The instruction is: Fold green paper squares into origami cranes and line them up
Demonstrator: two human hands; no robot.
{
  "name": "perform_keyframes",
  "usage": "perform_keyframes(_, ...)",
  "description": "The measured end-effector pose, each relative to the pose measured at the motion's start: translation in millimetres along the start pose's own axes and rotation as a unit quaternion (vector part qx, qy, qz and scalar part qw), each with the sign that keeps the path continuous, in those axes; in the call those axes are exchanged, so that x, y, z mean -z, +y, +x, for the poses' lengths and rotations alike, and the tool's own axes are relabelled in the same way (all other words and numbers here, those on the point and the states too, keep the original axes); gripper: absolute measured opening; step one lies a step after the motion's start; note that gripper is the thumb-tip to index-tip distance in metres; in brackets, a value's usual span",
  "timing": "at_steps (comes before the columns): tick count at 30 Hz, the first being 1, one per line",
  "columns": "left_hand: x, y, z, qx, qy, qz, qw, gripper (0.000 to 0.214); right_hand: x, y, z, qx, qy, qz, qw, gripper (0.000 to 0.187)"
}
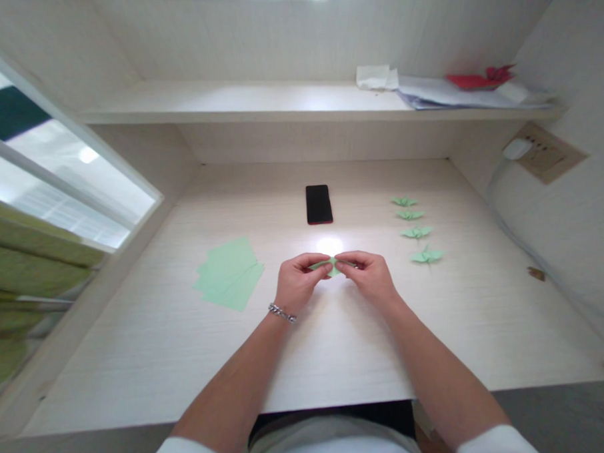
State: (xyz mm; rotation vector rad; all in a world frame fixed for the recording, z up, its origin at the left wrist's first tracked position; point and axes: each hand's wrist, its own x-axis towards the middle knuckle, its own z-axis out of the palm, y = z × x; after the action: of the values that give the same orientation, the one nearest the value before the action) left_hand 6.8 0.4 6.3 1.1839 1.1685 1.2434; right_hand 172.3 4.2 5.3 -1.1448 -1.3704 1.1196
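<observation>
Hands pinching folded green paper
Left hand and right hand are closing fingertips on it, perhaps half-folded; phone lying beyond, sheets left, cranes right.

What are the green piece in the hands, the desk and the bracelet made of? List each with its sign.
Green piece: thin matte paper, by its crisp folds. Desk: probably pale laminate, faint wood grain, soft glare spot. Bracelet: looks like metal, shiny silver links.
</observation>
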Motion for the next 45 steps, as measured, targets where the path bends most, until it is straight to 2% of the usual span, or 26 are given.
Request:
perform_keyframes(5,0.0,1,0,0.000,-0.007,0.006,1.000,0.024,1,1,1,-0.010,-0.010,0.005,1.000,0.016)
perform_keyframes(14,0.4,4,-1,0.047,-0.072,-0.020,0.996,0.026,1,-1,1,-0.068,-0.045,0.046,0.996,0.015)
perform_keyframes(22,0.0,7,-2,0.060,-0.078,-0.023,0.995,0.022,1,-7,-1,-0.108,-0.066,0.079,0.989,0.017)
perform_keyframes(26,-1.0,9,-3,0.069,-0.071,-0.028,0.995,0.020,-1,-7,-1,-0.121,-0.051,0.098,0.987,0.016)
perform_keyframes(34,1.2,10,-2,0.104,-0.087,-0.080,0.988,0.015,0,-12,-3,-0.181,-0.051,0.189,0.964,0.016)
perform_keyframes(39,3.2,11,-2,0.104,-0.097,-0.085,0.986,0.014,0,-12,-4,-0.172,-0.050,0.181,0.967,0.015)
perform_keyframes(45,3.1,9,-2,0.082,-0.106,-0.044,0.990,0.016,-1,-10,-4,-0.145,-0.057,0.136,0.978,0.014)
